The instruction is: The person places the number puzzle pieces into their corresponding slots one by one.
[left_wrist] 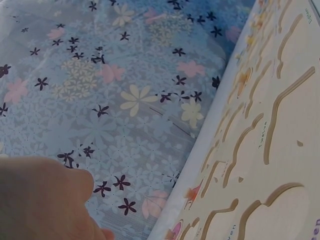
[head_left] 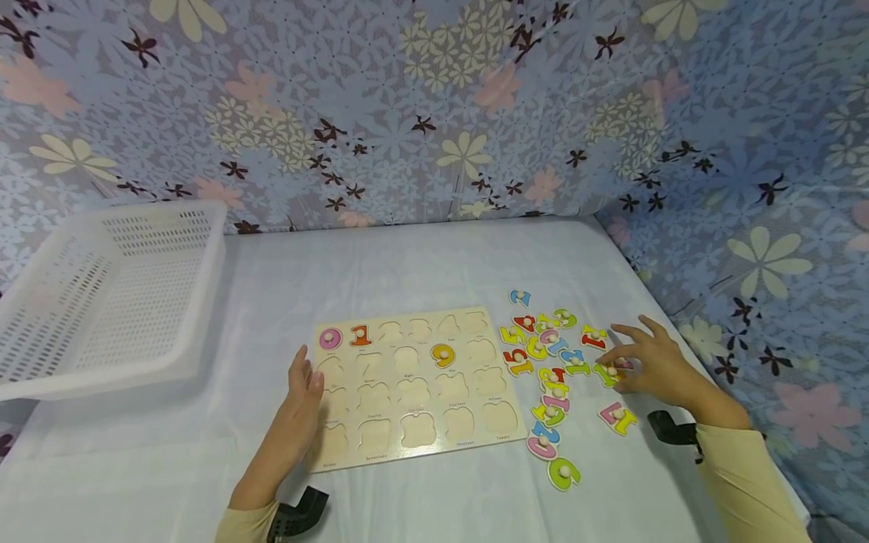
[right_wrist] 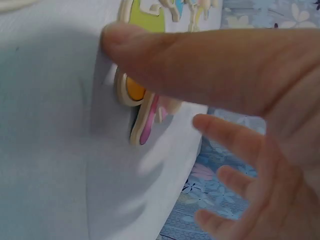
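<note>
Pale wood is forming the puzzle board [head_left: 434,396], lying flat with 3 seated pieces [head_left: 443,355], while loose number pieces [head_left: 536,348] are sitting off its right side. The left hand [head_left: 299,407] is lying relaxed along the board's left edge, holding nothing. The right hand [head_left: 655,369] is bracketing a green piece [head_left: 603,375] with thumb and forefinger, other fingers spreading; whether it is gripping, I cannot tell. Pinching the knob [head_left: 612,371] and lifting straight should avoid nudging neighbours.
</note>
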`<state>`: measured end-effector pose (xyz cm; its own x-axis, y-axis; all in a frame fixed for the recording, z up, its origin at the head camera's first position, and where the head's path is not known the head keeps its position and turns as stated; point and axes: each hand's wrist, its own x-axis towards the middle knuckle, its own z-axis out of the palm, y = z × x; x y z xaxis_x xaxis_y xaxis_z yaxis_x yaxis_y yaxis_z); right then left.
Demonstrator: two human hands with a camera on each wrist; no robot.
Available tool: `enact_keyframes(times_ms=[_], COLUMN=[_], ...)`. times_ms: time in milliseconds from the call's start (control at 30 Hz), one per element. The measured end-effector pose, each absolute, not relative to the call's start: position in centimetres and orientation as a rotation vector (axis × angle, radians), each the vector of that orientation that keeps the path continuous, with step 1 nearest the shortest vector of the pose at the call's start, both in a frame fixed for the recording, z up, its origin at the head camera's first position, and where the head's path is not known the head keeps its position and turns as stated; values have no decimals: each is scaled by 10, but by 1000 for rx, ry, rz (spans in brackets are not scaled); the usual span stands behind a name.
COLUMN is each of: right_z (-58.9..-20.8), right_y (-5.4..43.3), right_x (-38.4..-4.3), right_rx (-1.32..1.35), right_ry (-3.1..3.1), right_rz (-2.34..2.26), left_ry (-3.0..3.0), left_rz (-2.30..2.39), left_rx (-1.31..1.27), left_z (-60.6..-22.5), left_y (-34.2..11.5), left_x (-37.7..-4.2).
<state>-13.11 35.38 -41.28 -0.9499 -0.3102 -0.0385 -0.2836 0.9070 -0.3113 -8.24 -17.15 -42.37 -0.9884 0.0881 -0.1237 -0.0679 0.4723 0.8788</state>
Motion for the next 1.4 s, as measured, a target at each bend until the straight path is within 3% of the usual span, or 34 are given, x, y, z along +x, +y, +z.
enact_keyframes(times_ms=[233, 567, 733, 1400], right_z=[-413, -388, -394, -416], right_y=[344, 276, 262, 281], right_x=[-131, -147, -152, -141], right_rx=[-575, -882, -846, -640], right_ry=[3034, 2986, 2944, 3133], right_rz=[-528, -670, -564, -453], left_ry=[2564, 2550, 2546, 2540], left_rz=[1549, 1548, 1546, 1562], left_rx=[33, 28, 26, -12], left_z=[-425, -425, -426, -426], left_y=[-172, -170, -171, -174], left_x=[-84, -87, -87, -85])
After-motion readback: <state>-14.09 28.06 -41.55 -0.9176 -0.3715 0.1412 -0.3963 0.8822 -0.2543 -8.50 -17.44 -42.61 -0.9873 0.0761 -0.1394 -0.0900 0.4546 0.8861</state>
